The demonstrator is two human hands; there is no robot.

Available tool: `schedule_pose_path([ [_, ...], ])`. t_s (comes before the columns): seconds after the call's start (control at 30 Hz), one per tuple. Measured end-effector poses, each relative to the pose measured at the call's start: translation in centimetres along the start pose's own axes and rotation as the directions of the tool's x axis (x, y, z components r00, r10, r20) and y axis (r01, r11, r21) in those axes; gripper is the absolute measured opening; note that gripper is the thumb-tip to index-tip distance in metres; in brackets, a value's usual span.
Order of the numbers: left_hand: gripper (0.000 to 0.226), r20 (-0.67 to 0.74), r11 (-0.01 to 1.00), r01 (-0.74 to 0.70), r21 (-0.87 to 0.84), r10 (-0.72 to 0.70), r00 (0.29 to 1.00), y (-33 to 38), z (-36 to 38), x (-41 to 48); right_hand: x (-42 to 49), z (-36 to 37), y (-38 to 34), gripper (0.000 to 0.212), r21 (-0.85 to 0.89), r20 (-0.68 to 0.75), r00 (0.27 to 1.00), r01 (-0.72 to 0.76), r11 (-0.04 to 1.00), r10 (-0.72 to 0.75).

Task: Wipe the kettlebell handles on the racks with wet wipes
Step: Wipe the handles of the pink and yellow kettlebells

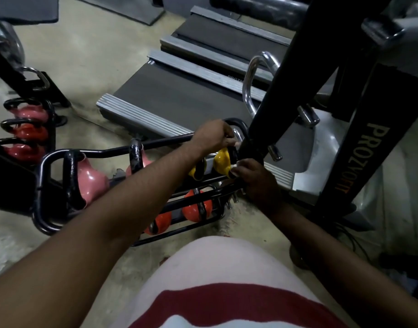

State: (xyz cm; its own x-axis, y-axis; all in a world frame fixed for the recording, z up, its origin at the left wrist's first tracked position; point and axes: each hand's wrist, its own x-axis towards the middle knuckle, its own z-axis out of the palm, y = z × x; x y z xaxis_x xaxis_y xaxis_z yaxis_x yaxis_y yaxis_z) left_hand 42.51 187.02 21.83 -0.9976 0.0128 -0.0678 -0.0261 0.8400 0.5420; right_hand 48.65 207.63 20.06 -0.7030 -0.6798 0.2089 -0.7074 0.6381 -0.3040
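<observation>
Yellow kettlebell (pixel 221 162) upright at right end of rack (pixel 165 141) top tier, black handle (pixel 233 153) pointing up, left hand (pixel 213 136) curled over handle, right hand (pixel 256 179) pinching white wipe (pixel 234 168) against its side, rack running left to right.

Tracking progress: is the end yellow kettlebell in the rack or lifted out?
In, apparently: the yellow kettlebell sits between the rack rails, left hand gripping its top.
</observation>
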Motion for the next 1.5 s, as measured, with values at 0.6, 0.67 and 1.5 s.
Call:
schedule_pose_path([
  [0.6,0.028,-0.021,0.994,-0.001,-0.11,-0.001,1.0,-0.9,-0.3,0.5,0.4,1.1,-0.5,0.013,0.28,-0.106,0.946,-0.266,0.923,0.305],
  [0.67,0.03,-0.02,0.992,0.017,-0.123,-0.019,1.0,-1.1,-0.4,0.6,0.9,0.7,-0.5,0.017,0.387,-0.159,0.901,-0.319,0.865,0.403],
  [1.5,0.03,0.013,0.981,0.088,-0.171,-0.087,0.996,0.0,0.0,0.4,2.5,0.2,-0.3,0.03,0.421,0.08,0.855,-0.495,0.76,0.512],
])
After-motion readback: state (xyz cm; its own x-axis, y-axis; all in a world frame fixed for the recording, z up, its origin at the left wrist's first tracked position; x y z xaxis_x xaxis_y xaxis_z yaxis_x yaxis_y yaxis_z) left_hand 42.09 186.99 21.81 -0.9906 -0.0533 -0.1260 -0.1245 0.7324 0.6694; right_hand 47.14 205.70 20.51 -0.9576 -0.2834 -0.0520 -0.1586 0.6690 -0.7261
